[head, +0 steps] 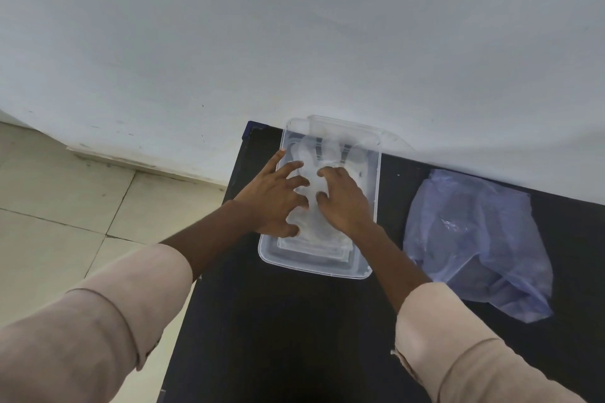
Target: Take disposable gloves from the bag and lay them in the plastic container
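A clear rectangular plastic container (311,267) sits on the black table against the wall. Translucent disposable gloves (311,154) lie flat inside it, fingers pointing toward the wall. My left hand (273,198) rests over the container's left side, fingers spread and pressing on the gloves. My right hand (343,199) lies beside it on the gloves, fingers bent and apart. Neither hand grips anything. A crumpled bluish plastic bag (474,239) lies on the table to the right of the container, apart from both hands.
The container's clear lid (389,136) leans behind it against the white wall. The black table (294,337) ends at a left edge, beyond which is pale tiled floor (65,206).
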### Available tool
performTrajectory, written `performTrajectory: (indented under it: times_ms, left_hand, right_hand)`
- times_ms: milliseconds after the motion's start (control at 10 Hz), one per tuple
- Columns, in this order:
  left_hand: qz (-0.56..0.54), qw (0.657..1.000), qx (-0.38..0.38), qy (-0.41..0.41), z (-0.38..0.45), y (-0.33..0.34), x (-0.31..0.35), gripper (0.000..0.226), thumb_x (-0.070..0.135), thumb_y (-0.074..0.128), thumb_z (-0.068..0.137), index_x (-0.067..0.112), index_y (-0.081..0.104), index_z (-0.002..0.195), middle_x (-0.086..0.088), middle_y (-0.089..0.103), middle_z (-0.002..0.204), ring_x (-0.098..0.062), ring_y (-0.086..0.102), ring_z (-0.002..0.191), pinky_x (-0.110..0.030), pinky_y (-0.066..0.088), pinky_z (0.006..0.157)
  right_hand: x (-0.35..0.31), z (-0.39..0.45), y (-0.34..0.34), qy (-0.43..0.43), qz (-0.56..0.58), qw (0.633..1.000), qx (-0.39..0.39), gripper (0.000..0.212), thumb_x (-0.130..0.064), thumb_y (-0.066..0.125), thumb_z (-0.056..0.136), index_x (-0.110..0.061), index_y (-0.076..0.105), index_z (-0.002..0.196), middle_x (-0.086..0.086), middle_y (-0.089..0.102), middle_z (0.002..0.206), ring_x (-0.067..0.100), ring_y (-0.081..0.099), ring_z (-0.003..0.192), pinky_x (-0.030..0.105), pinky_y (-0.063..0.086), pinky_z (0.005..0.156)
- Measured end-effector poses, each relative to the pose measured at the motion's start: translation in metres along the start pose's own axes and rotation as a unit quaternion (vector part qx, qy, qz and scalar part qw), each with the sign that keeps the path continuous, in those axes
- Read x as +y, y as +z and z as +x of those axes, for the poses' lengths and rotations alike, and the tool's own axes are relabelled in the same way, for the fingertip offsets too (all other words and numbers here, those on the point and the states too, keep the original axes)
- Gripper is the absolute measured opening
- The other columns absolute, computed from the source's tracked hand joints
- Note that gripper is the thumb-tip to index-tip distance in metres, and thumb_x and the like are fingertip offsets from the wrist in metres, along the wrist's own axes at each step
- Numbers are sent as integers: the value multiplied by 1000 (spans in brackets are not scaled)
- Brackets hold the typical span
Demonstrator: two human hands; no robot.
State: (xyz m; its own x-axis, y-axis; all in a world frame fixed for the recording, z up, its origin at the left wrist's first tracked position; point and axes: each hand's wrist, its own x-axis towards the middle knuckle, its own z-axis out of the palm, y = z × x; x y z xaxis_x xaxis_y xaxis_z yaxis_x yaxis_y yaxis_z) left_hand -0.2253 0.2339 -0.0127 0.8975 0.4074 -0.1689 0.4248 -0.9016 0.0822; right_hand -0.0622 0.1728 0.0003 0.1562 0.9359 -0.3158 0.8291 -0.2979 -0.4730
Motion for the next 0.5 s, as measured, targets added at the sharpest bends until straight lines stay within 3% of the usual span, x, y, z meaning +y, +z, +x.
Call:
performTrajectory:
  times_ms: [100, 300, 400, 500]
  left_hand:
    - [-7, 1000, -9, -3, -1, 2, -1, 57, 71, 49, 75, 37, 66, 117, 1, 54, 141, -31, 27, 144, -59, -5, 117]
    - [14, 1000, -21, -11, -7, -14, 5, 57, 71, 49, 76, 38, 61, 122, 2, 49, 145, -29, 21, 145, -58, -8, 117]
    - [-15, 998, -56, -31, -1, -16, 4, 57, 65, 53, 80, 39, 52, 131, 1, 41, 151, -27, 16, 147, -55, -6, 118]
    - [-115, 990, -5, -83, -3, -23, 14, 54, 54, 59, 82, 35, 51, 133, -2, 43, 150, -26, 21, 146, -50, 4, 119]
  right_hand:
    - [0, -5, 1, 44, -3, 999, -2, 38, -20, 51, 93, -14, 43, 129, 12, 48, 134, 28, 58, 107, 33, 47, 85]
    - [-7, -18, -10, 103, -9, 995, -14, 59, -19, 48, 94, -8, 20, 145, 17, 14, 158, 37, 53, 119, 36, 46, 85]
    - [-7, -23, -8, 119, 31, 992, -26, 61, -17, 47, 93, -6, 18, 146, 17, 19, 157, 36, 50, 124, 38, 45, 93]
    - [-8, -35, -11, 108, 67, 992, 0, 58, -16, 48, 94, -7, 22, 145, 15, 33, 152, 33, 49, 126, 38, 44, 97]
